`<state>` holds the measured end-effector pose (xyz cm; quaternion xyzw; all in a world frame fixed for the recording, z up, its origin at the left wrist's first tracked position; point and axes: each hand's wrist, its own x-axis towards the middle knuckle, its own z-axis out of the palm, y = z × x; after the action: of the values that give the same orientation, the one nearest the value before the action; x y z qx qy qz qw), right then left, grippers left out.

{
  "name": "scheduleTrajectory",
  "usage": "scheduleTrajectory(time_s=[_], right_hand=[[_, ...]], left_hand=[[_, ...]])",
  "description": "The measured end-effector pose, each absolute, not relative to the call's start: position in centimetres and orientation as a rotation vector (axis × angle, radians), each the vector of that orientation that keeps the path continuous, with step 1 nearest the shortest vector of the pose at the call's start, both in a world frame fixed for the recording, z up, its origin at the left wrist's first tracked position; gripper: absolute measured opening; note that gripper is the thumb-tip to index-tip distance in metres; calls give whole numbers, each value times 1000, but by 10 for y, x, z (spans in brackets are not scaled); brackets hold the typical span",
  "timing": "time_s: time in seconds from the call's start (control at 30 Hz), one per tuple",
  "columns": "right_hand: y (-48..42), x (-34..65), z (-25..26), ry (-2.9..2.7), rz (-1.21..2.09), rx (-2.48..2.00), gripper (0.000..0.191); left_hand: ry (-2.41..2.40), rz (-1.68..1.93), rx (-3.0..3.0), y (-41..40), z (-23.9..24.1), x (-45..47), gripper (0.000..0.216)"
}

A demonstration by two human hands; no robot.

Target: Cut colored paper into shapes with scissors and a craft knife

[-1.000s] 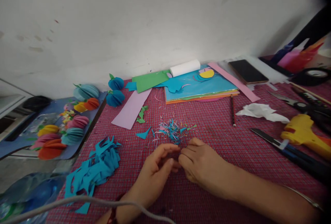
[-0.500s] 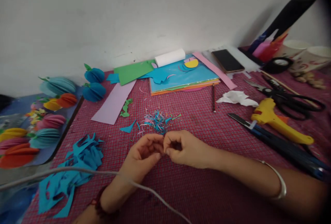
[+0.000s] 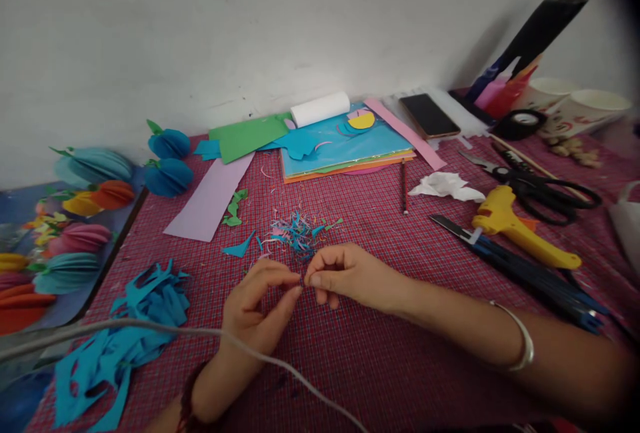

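Note:
Over the red checked cloth (image 3: pixel 360 346), my left hand (image 3: pixel 257 306) and my right hand (image 3: pixel 345 276) meet fingertip to fingertip. The left thumb and index finger are pinched near each other; whatever lies between them is too small to make out. My right hand is also in a pinch, its thumb against the bent index finger, and any thing in it is likewise too tiny to name. Just beyond the fingers lies a heap of thin paper shreds (image 3: pixel 296 234), blue, pink and white. A blue paper scrap (image 3: pixel 240 246) and curled green paper scraps (image 3: pixel 235 208) are left of it.
Blue paper offcuts (image 3: pixel 150 306) lie at left under a pale cable (image 3: pixel 200 331), which crosses before my left wrist. Right are a yellow glue gun (image 3: pixel 515 226), a cutter knife (image 3: pixel 510 266), scissors (image 3: pixel 540 189), tissue (image 3: pixel 447 186) and a pencil (image 3: pixel 405 186). Paper sheets (image 3: pixel 345 149) lie behind.
My left fingers have straightened from a curl into a pinch, and that hand has shifted left. The right hand's lower fingers now show beneath its thumb. The view has turned slightly right.

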<state>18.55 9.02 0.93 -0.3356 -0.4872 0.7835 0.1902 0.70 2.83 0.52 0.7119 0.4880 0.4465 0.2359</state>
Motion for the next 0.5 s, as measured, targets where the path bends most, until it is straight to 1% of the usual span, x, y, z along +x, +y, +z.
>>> scheduleTrajectory(time_s=[0.1, 0.2, 0.37, 0.5], right_hand=[[89, 185, 10, -1365, 2215, -932, 10], [87, 185, 8, -1346, 2223, -923, 11], [85, 186, 6, -1386, 2178, -940, 15], [82, 186, 8, -1486, 2026, -953, 16]], left_hand=[[1345, 1214, 2205, 27, 7, 8, 15], [1336, 1217, 2336, 27, 8, 10, 16], [1324, 1228, 2414, 27, 10, 13, 15], [1370, 1201, 2378, 26, 11, 15, 13]])
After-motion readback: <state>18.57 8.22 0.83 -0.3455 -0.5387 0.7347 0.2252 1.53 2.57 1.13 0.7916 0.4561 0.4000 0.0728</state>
